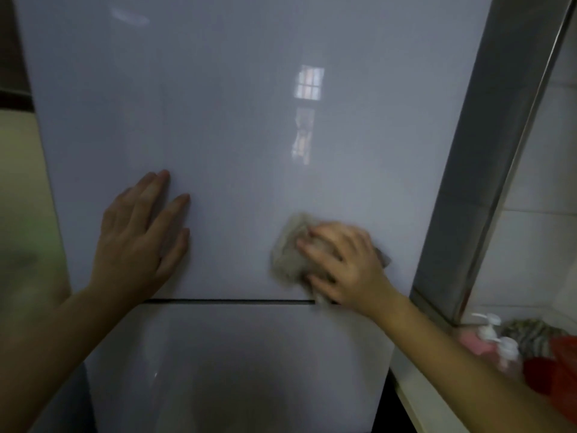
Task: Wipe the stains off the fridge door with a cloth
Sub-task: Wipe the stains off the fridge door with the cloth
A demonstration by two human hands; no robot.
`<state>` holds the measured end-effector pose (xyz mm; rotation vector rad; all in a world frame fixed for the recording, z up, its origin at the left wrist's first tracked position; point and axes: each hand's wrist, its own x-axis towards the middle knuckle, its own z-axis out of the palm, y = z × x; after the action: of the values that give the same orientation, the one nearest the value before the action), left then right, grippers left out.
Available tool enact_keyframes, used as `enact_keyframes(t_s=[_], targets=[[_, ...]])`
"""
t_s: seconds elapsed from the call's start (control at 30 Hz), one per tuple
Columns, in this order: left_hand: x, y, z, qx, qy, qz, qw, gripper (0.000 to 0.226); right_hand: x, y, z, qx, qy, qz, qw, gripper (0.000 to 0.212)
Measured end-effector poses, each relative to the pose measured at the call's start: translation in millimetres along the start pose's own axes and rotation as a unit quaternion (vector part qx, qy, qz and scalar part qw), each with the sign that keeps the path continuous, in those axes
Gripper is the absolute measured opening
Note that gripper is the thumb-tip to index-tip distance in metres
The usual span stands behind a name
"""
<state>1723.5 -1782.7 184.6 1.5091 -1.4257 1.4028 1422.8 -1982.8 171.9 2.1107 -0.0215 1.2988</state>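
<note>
The glossy pale grey upper fridge door (234, 120) fills most of the view, with a window reflected in it. My right hand (346, 264) presses a crumpled beige-grey cloth (288, 248) flat against the door's lower right part, just above the seam to the lower door (237, 364). The cloth is blurred. My left hand (140, 235) rests flat on the door at lower left, fingers spread, holding nothing. I cannot make out any stains on the surface.
A grey side panel (487, 151) borders the fridge on the right, beside a white tiled wall (537, 239). On a ledge at lower right stand two pump bottles (496, 345), a striped cloth (530, 334) and red items (552, 367). A cream surface (25, 189) lies left.
</note>
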Motion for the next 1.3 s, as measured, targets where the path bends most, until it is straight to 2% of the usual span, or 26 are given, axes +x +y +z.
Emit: enact_keyframes(t_s=[0.07,0.17,0.27,0.4,0.5,0.57,0.67,0.73,0.8,0.9,1.07,1.13,1.23,1.3], targets=[[-5,0,1,0.002,0.001,-0.001,1.0,0.047,-18,-7,5,0.016,-0.052,-0.087,0.995,0.045],[-11,-3,3,-0.004,0.004,-0.003,1.0,0.049,-18,5,-2,0.005,-0.054,-0.104,0.993,0.047],[-14,-6,5,-0.007,0.01,-0.001,1.0,0.05,24,31,-18,-0.022,0.0,-0.017,1.0,0.052],[-15,-8,6,-0.008,0.02,-0.003,1.0,0.049,91,44,-31,-0.018,0.071,0.123,0.99,0.05],[-20,-12,6,-0.006,0.027,-0.017,0.999,0.048,108,30,-25,0.002,0.1,0.166,0.981,0.051],[-25,-15,6,-0.003,0.032,-0.026,0.999,0.048,99,11,-11,0.003,0.083,0.143,0.986,0.052],[-33,-19,6,0.01,0.031,-0.034,0.999,0.048,65,-23,16,0.008,0.024,-0.019,0.999,0.05],[-39,-22,5,0.026,0.036,-0.033,0.998,0.047,41,-41,28,0.022,-0.023,-0.128,0.991,0.042],[-44,-26,3,0.033,0.035,-0.029,0.998,0.047,31,-47,31,0.026,-0.038,-0.166,0.985,0.035],[-49,-33,2,0.033,0.032,-0.022,0.999,0.046,49,-31,25,0.017,0.006,-0.126,0.992,0.038],[-46,-37,5,0.037,0.04,-0.023,0.998,0.045,130,-2,5,0.005,0.092,0.06,0.994,0.046],[-46,-37,7,0.036,0.046,-0.029,0.998,0.045,150,-7,8,0.021,0.109,0.1,0.989,0.048],[-49,-39,7,0.034,0.038,-0.025,0.998,0.047,152,-36,27,0.028,0.074,0.061,0.995,0.051],[-53,-42,5,0.032,0.028,-0.018,0.999,0.047,127,-67,49,0.039,0.032,-0.034,0.998,0.047]])
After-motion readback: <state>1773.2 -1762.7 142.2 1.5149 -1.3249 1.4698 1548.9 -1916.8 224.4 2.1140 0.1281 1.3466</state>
